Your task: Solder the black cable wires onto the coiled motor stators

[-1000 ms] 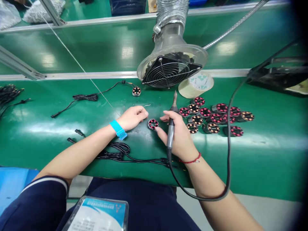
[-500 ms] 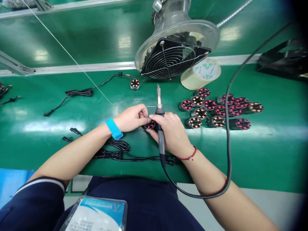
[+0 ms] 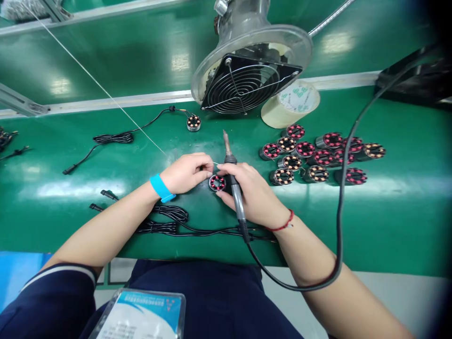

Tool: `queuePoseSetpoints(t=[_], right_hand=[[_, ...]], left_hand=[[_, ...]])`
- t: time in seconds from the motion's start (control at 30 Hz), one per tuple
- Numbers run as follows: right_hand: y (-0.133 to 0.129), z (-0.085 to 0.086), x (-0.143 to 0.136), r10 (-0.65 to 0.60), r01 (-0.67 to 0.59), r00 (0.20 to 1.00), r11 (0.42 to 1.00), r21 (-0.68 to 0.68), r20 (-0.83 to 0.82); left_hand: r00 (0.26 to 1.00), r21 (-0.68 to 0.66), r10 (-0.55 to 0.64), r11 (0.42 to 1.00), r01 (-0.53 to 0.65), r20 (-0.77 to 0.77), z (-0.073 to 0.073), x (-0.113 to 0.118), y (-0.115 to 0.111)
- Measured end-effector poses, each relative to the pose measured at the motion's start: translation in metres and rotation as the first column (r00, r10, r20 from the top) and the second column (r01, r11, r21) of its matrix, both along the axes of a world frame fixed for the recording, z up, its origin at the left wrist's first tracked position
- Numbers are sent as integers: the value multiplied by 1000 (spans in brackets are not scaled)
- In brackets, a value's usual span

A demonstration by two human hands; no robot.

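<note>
Head cam: left hand (image 3: pixel 184 174) seems to pinch thin wire (image 3: pixel 216 163); right hand (image 3: pixel 254 194) grips the soldering iron (image 3: pixel 239 202), thumb and finger bracketing the coil ring (image 3: pixel 217 183) midway between the table's (image 3: pixel 399 212) front and back edges. I'd keep that ring steady.

The motor stator (image 3: pixel 212 183) is patterned with a ring of red windings, the cabled stator (image 3: pixel 194 123) with copper. The soldering iron (image 3: pixel 238 198) is coloured grey and black, the solder wire (image 3: pixel 102 88) silver, the workbench (image 3: pixel 406 221) green and the wristband (image 3: pixel 161 188) light blue; the navy sleeve (image 3: pixel 60 289) is edged in white.
</note>
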State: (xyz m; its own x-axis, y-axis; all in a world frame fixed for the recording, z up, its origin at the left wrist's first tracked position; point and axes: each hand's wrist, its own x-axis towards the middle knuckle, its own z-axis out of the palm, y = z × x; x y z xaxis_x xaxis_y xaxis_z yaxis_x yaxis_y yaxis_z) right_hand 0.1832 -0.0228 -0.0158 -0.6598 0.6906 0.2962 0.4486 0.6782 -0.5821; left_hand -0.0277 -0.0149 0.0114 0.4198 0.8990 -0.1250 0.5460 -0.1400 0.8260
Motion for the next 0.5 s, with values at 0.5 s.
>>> queuePoseSetpoints(t=[0.5], right_hand=[[2, -10, 7, -169, 90, 923, 969, -232, -345]], left_hand=[[926, -100, 219, 975, -197, 308, -1, 3, -3]])
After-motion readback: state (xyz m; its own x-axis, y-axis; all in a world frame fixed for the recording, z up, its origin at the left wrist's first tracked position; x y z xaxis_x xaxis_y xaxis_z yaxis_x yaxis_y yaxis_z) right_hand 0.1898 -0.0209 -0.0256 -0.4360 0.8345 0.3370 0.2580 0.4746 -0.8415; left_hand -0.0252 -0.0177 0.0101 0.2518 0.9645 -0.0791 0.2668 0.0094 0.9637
